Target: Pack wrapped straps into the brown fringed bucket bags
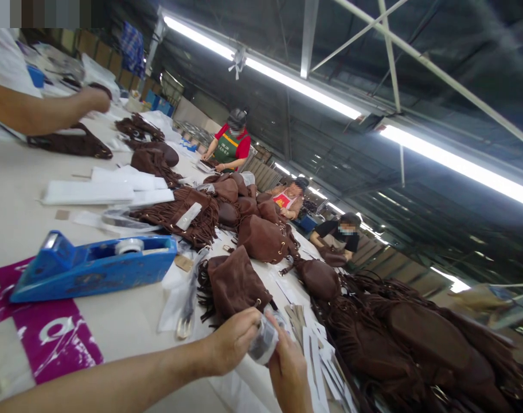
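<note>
At the table's near side my left hand (233, 342) is closed, its fingers pinched at the edge of a small grey-white bundle (262, 339) in clear plastic. My right hand (288, 367) grips the other side of this bundle, thumb and fingers around it. What is inside the plastic I cannot make out. Just beyond the hands stands a brown suede bag (238, 281) with fringe and metal eyelets. A buckled strap end in plastic (184, 324) lies left of it.
A blue tape dispenser (98, 269) rests on purple printed plastic (57, 338) at left. White foam sheets (89, 192) lie behind it. Paper strips (319, 355) and a large heap of brown bags (416, 338) are at right. Co-workers (231, 143) stand along the table; another's arm (46, 109) reaches in from the left.
</note>
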`<state>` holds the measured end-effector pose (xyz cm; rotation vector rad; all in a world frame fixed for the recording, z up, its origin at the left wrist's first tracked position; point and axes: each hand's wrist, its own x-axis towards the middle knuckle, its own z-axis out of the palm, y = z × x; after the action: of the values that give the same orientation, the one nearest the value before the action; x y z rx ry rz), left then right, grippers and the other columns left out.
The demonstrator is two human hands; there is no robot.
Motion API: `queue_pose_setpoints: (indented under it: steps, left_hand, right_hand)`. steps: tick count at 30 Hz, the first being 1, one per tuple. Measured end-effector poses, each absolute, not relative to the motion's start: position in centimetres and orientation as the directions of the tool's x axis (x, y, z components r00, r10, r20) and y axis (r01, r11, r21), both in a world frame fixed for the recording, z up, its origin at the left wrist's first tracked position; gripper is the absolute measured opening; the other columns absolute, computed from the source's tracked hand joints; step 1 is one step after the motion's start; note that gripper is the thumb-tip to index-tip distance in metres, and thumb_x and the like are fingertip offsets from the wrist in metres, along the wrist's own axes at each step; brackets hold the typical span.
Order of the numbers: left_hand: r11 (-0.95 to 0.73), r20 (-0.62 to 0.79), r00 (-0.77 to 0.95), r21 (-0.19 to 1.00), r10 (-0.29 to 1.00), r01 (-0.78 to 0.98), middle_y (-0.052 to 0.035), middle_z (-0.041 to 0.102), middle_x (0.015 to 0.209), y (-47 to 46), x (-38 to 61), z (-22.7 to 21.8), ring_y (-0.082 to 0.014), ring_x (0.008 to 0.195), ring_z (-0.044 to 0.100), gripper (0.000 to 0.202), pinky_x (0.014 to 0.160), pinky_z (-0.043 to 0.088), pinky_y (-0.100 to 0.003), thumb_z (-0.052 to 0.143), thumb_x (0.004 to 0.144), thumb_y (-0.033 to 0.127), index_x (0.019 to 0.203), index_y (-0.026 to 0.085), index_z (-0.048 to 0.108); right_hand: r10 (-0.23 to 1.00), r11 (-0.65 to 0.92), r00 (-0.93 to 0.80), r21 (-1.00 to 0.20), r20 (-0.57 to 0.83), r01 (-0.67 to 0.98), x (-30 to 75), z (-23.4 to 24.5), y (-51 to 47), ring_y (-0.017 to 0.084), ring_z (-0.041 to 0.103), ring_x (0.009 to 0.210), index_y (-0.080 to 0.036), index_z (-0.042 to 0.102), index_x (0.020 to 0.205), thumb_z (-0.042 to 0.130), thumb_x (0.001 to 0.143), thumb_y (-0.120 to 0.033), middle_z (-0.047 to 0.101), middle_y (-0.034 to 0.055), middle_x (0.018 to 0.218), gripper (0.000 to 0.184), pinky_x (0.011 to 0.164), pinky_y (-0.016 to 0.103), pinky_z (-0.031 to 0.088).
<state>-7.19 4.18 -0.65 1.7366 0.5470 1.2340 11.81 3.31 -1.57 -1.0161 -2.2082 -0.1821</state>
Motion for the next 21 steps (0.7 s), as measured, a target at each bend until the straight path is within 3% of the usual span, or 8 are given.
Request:
queue_pose_setpoints:
  steps: [4,12,16,19,21]
  left_hand:
    - [-0.328,0.418,0.421,0.905,0.805,-0.271,-0.0023,0.049,0.081,4.2,-7.2,-0.3,-0.0153,0.078,0.046,0.037,0.077,0.041,-0.028,0.037,0.093,0.050,0.078,0.017,0.046]
    - [0.050,0.218,0.487,0.876,0.846,-0.480,-0.0001,0.051,0.075,3.2,-7.0,0.7,-0.0148,0.076,0.046,0.045,0.077,0.040,-0.028,0.059,0.078,0.059,0.079,0.014,0.055]
    - [0.272,0.094,0.513,0.758,0.853,-0.592,0.0006,0.052,0.072,3.8,-6.4,0.0,-0.0141,0.075,0.050,0.041,0.080,0.042,-0.028,0.070,0.069,0.053,0.074,0.015,0.055]
    - [0.328,0.055,0.531,0.732,0.846,-0.597,0.0000,0.054,0.073,4.3,-6.5,-0.1,-0.0141,0.075,0.053,0.037,0.081,0.044,-0.029,0.074,0.063,0.045,0.074,0.015,0.056]
    - [0.341,0.047,0.558,0.748,0.828,-0.570,-0.0004,0.055,0.073,4.5,-6.8,0.0,-0.0137,0.071,0.052,0.035,0.076,0.045,-0.029,0.073,0.062,0.042,0.077,0.014,0.058]
  right_hand:
    - [0.645,0.615,-0.391,-0.143,0.656,0.775,11.6,-1.6,3.1,0.024,0.068,0.103,-0.027,0.050,0.137,0.043,0.094,-0.018,0.065,0.0087,0.124,0.045,0.080,0.030,0.058]
    - [0.565,0.574,-0.463,0.077,0.683,0.815,12.0,-0.8,2.8,0.024,0.071,0.093,-0.026,0.064,0.122,0.044,0.094,-0.019,0.065,0.0127,0.124,0.035,0.071,0.030,0.059]
    - [0.567,0.603,-0.371,-0.063,0.736,0.796,11.4,-0.1,2.9,0.020,0.069,0.087,-0.023,0.068,0.101,0.048,0.094,-0.022,0.069,0.0114,0.104,0.022,0.071,0.026,0.056]
    - [0.620,0.636,-0.333,-0.208,0.710,0.743,10.7,0.4,2.9,0.015,0.066,0.076,-0.022,0.063,0.083,0.046,0.095,-0.023,0.066,0.0065,0.085,0.021,0.068,0.023,0.053]
    - [0.660,0.654,-0.376,-0.250,0.650,0.714,10.2,0.6,2.7,0.014,0.065,0.073,-0.022,0.062,0.081,0.044,0.095,-0.022,0.066,0.0049,0.083,0.023,0.066,0.022,0.052]
